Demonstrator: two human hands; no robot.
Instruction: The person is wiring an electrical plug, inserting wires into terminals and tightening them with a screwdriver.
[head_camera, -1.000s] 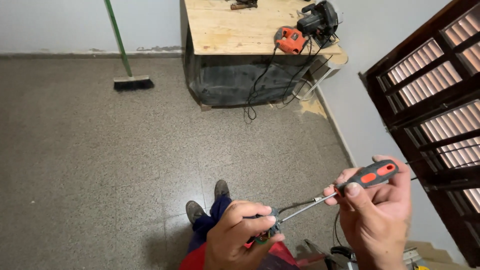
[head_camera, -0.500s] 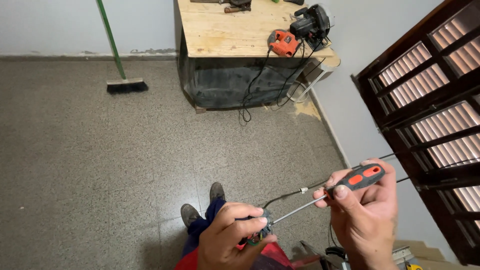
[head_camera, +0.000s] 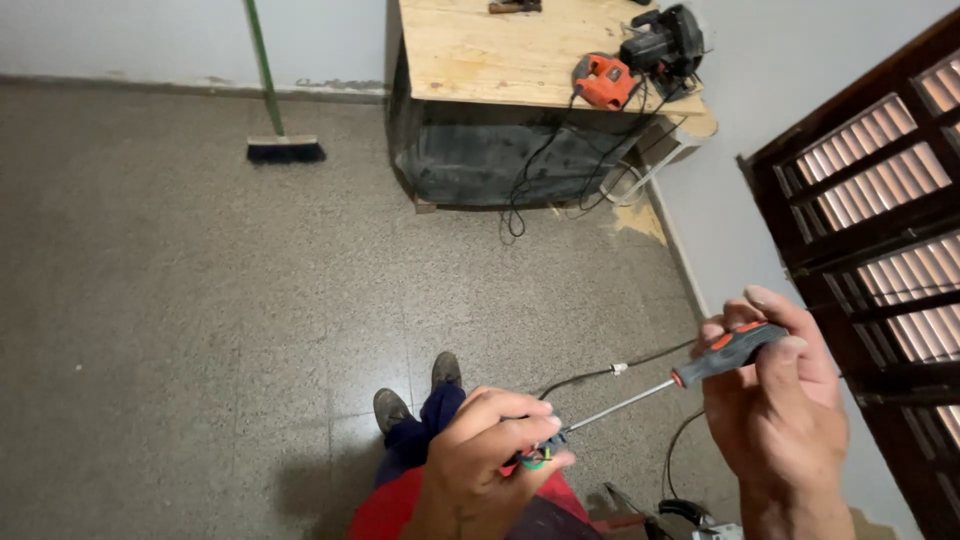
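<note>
the right hand (head_camera: 775, 400) wraps its fingers shut round the grey and orange handle of a screwdriver (head_camera: 690, 374), whose thin shaft slants down to the left hand (head_camera: 490, 450). that hand pinches, fingers together, a small fitting (head_camera: 535, 458) with red and green bits, low in the frame above the knees; a black cable (head_camera: 585, 377) runs off from it. the fitting looks light, small and fiddly, easy to let slip, so a firm pinch on its sides suits; the handle looks grippy and stiff

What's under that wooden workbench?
Under the wooden workbench lies a dark bundled cover, with black cords hanging over it. What lies behind the cover is hidden.
</note>
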